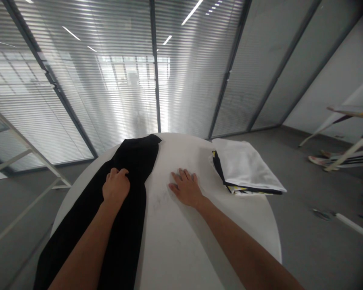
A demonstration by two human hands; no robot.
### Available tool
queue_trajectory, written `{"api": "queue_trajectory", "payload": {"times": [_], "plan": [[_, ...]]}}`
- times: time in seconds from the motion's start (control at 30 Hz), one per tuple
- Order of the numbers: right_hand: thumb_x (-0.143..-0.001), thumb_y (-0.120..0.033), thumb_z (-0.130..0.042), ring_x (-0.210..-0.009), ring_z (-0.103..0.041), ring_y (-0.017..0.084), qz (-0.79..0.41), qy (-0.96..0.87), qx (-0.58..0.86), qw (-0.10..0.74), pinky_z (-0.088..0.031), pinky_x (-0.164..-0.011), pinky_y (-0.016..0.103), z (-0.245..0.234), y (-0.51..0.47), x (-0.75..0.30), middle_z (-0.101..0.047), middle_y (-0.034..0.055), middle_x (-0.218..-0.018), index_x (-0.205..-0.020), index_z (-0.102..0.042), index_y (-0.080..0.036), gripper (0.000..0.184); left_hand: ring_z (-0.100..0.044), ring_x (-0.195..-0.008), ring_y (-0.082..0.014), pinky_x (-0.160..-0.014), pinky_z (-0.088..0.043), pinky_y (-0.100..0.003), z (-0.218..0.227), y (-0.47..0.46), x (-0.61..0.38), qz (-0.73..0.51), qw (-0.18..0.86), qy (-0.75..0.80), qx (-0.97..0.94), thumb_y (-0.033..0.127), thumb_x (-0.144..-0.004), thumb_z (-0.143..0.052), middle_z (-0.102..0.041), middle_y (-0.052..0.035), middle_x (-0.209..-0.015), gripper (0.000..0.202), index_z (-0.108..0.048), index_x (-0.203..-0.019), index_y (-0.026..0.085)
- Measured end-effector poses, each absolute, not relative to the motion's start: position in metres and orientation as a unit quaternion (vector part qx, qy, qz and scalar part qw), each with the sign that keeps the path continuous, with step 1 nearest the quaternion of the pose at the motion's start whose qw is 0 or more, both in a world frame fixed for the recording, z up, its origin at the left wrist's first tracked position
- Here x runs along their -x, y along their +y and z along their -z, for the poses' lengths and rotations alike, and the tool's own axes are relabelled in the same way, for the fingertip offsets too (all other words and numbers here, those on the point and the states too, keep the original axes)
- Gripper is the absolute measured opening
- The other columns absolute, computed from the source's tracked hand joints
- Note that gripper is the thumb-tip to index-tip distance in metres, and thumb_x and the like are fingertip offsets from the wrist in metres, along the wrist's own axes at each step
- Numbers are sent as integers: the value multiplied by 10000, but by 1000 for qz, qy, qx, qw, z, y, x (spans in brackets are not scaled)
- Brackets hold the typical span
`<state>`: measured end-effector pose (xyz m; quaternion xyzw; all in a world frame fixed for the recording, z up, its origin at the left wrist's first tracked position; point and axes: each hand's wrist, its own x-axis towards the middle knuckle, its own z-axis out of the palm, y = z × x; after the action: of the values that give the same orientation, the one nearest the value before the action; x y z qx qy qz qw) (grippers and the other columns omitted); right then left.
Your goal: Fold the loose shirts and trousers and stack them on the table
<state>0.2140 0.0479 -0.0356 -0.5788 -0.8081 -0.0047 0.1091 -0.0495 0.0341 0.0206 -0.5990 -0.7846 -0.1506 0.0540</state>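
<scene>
A long black garment (125, 225) lies stretched out over the left part of the round white table (175, 241), its far end near the table's back edge. My left hand (117, 186) rests on this garment with the fingers curled down against the cloth; the fingertips are hidden. Flat on the bare tabletop, to the right of the garment, my right hand (186, 187) has its fingers spread and holds nothing. Farther right sits a folded stack of cloth (245, 165), white on top, with black and yellow edges showing below.
The cloth stack's right corner reaches past the table edge. Behind the table stands a glass partition with blinds (187, 80). A white metal frame (27, 149) is on the left. At right are a rack-like stand (351, 149) and a white pole (353, 226) near the floor.
</scene>
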Motion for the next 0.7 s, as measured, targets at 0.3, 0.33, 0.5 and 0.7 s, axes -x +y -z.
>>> {"api": "queue_trajectory", "payload": {"times": [0.3, 0.33, 0.5, 0.7], "plan": [[-951, -584, -203, -1405, -197, 340, -10, -808, 582, 96, -142, -1076, 571, 32, 47, -214, -282, 136, -1532, -1460, -342, -266, 616, -527, -1020, -263, -785, -467, -354, -33, 25, 22, 159, 62, -755, 633, 184, -885, -386, -530, -108, -1084, 371, -654, -1132, 253], [-950, -586, -203, -1404, -199, 340, -8, -808, 581, 98, -142, -1075, 573, 32, 47, -214, -284, 137, -1530, -1459, -345, -267, 617, -527, -1007, -258, -782, -463, -345, -33, 23, 16, 160, 67, -746, 643, 180, -884, -394, -530, -105, -1075, 364, -657, -1126, 249], [-948, -595, -204, -1401, -206, 341, -2, -808, 580, 104, -144, -1070, 578, 36, 49, -214, -281, 138, -1531, -1452, -354, -272, 617, -525, -968, -242, -733, -454, -313, -24, 16, -6, 146, 88, -701, 693, 147, -879, -401, -527, -99, -1040, 355, -658, -1104, 246], [-947, -596, -203, -1401, -207, 341, -4, -810, 577, 105, -149, -1068, 581, 34, 48, -214, -286, 144, -1528, -1452, -356, -262, 624, -529, -972, -233, -750, -458, -304, -17, 16, -8, 127, 86, -692, 705, 119, -873, -406, -531, -97, -1022, 350, -658, -1084, 239]]}}
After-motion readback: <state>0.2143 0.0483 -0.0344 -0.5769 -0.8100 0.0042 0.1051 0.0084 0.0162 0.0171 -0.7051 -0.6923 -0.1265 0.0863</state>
